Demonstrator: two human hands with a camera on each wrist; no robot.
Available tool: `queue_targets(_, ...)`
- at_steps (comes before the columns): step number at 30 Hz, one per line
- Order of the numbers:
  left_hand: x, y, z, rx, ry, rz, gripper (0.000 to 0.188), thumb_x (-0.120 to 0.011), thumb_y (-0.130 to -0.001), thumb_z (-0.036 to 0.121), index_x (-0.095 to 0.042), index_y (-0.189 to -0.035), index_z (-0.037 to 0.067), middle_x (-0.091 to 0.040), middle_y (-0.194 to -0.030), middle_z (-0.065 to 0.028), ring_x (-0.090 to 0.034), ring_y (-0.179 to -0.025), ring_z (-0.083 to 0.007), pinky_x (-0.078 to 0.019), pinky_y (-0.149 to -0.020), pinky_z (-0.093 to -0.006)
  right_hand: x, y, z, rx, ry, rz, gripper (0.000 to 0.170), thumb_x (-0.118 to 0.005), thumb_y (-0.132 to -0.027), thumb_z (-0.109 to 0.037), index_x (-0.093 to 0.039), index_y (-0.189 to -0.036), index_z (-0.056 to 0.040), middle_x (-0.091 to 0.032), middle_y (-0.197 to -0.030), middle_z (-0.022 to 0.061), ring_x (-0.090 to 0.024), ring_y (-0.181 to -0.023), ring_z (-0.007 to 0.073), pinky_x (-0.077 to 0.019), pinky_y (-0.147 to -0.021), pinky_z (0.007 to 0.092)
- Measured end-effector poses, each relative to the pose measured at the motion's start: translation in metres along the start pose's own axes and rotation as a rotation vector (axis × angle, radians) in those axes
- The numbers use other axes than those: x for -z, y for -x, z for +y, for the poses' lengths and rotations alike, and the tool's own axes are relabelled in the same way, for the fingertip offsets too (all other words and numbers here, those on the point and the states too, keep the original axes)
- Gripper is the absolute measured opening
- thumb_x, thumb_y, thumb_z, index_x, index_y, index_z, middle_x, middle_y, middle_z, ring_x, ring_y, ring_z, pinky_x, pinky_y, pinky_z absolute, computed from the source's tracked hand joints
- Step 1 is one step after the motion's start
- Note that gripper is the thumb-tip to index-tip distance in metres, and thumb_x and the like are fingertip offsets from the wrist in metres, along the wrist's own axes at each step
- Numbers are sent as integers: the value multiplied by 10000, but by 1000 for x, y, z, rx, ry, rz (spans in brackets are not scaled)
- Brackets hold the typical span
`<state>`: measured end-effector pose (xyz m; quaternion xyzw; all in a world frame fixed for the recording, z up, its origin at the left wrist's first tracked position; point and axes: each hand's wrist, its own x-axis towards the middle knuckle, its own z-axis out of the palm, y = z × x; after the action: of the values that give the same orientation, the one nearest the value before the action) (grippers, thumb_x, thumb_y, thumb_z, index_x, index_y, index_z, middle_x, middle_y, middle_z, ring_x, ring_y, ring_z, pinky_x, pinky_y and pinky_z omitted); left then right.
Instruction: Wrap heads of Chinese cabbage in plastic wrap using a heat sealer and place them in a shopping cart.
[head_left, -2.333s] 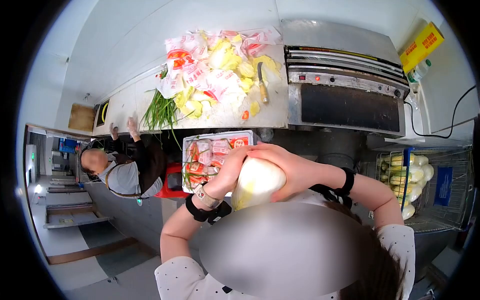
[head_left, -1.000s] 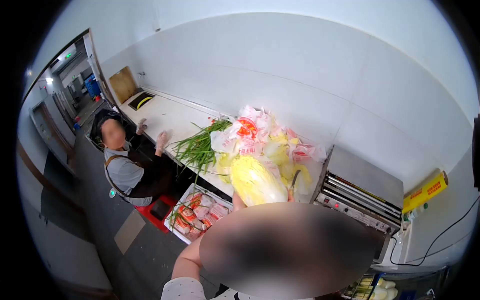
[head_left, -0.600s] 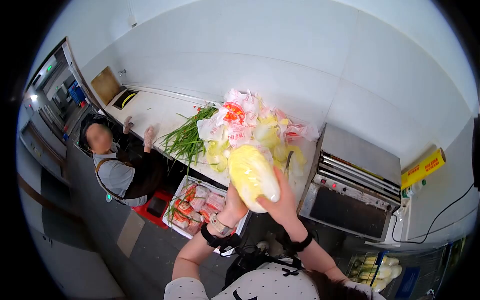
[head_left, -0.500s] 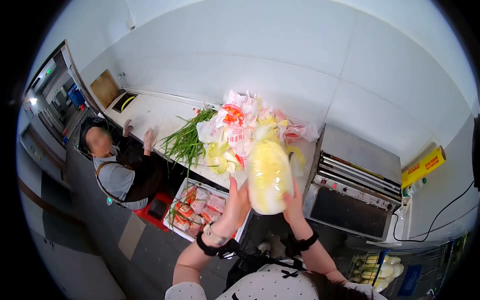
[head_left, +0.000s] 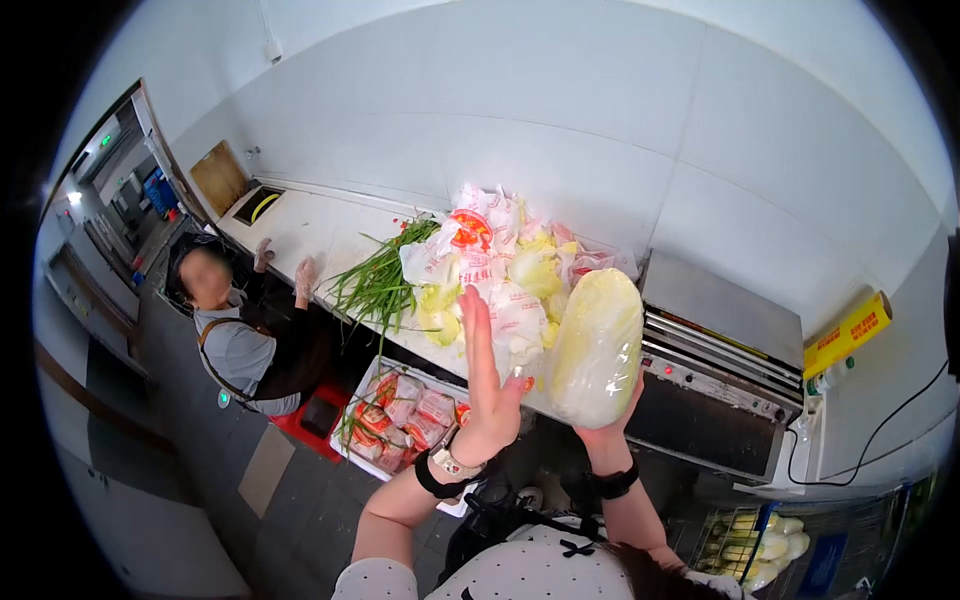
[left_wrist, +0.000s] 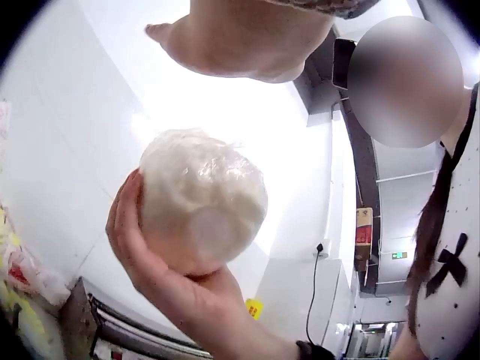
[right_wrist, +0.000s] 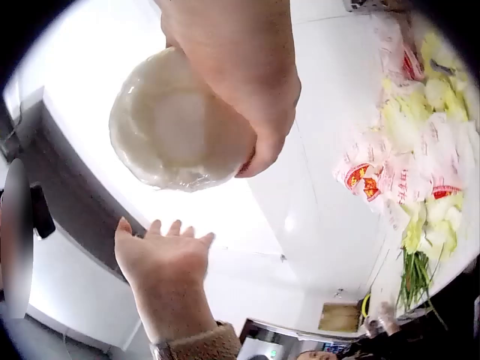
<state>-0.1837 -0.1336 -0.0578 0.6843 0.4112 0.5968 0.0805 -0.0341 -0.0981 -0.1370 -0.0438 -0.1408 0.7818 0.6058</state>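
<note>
A napa cabbage [head_left: 598, 345] wrapped in clear film is held up, white base toward me and yellow-green leafy end away. My right hand [head_left: 605, 432] grips it low at the base; in the left wrist view the fingers [left_wrist: 129, 217] curl round its side. The base of the cabbage [right_wrist: 169, 124] shows round and glossy in the right wrist view. To the left and apart from the cabbage, my left hand [head_left: 490, 390] is raised with its fingers straight and holds nothing. In the right wrist view this left hand [right_wrist: 169, 262] shows its spread fingers.
On the counter [head_left: 345, 220] lie loose cabbage leaves [head_left: 437, 312], printed plastic bags [head_left: 480, 235] and long green stalks [head_left: 380, 285]. Below stands a white crate [head_left: 352, 455] of packages. A film-wrapping machine [head_left: 715, 370] is right, a cart of cabbages [head_left: 765, 545] lower right, another person [head_left: 240, 340] left.
The cabbage has come up from near my body to above the counter, then swung right. My left hand has let go of it and opened; the right hand alone holds it.
</note>
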Motion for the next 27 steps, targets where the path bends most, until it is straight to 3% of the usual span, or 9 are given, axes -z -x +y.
queue_targets(6,-25,8,-4,24,-84,-360,671,-299,-914,381,-91,-1398,-34,-96,-1470,-194,-79,-1367,-309,-64,-1095,-399,3,21,22,-40,113,283,631,-247,-878,-534,-330,-1355,-130,-411,-1343,73,-404,-1221,261,-323,-1017,404)
queue_targets(8,-27,14,-7,63,-72,-401,678,-261,-928,437,-66,-1413,4,-97,-1471,-189,-77,-1366,-310,-58,-1095,-398,15,25,26,-19,74,184,627,-257,-879,-535,-328,-1356,-133,-392,-1359,66,-390,-1233,257,-306,-1030,407)
queue_targets(11,-31,18,-37,366,930,-323,695,-220,-921,513,-40,-1428,72,-112,-1471,-173,-90,-1364,-300,-33,-1099,-393,15,25,29,-11,59,207,626,-306,-870,-543,-329,-1357,-149,-386,-1366,47,-382,-1243,248,-300,-1034,418)
queue_targets(12,-27,16,-45,593,1609,-78,663,-203,-923,504,-53,-1432,106,-131,-1472,-155,-103,-1363,-274,-10,-1101,-367,20,26,29,-47,2,170,623,-337,-862,-548,-338,-1352,-163,-389,-1364,38,-388,-1238,240,-311,-1026,423)
queue_targets(16,-7,38,-84,647,892,309,596,-213,-944,437,-92,-1430,113,-139,-1470,-155,-116,-1362,-244,-42,-1102,-337,35,19,28,-71,51,167,654,-359,-847,-586,-310,-1369,-195,-366,-1382,17,-344,-1270,249,-289,-1028,474)
queue_targets(19,1,72,-100,855,748,372,601,-261,-945,435,-105,-1429,116,-145,-1471,-141,-113,-1362,-215,-64,-1099,-327,44,16,27,-33,124,125,621,-322,-879,-547,-302,-1372,-169,-372,-1377,34,-356,-1261,260,-308,-1025,459)
queue_targets(23,-19,87,-99,790,692,-123,645,-351,-939,409,-128,-1411,30,-171,-1459,-129,-144,-1350,-219,-111,-1089,-298,62,23,42,63,732,-9,609,-386,-914,-446,-273,-1357,-43,-380,-1348,119,-388,-1233,237,-310,-1025,390)
queue_targets(24,-22,85,-83,876,463,-90,571,-371,-945,349,-233,-1371,-6,-330,-1382,-131,-329,-1268,-218,-252,-1048,-309,60,23,47,74,766,-50,600,-408,-913,-429,-280,-1348,-35,-388,-1338,117,-391,-1227,227,-314,-1018,377)
queue_targets(27,-23,109,-117,1076,1114,33,506,-482,-911,295,-334,-1302,11,-460,-1248,-130,-463,-1131,-187,-376,-952,-287,68,25,41,1,940,-86,526,-486,-894,-315,-326,-1304,-26,-429,-1280,90,-398,-1199,185,-334,-985,327)
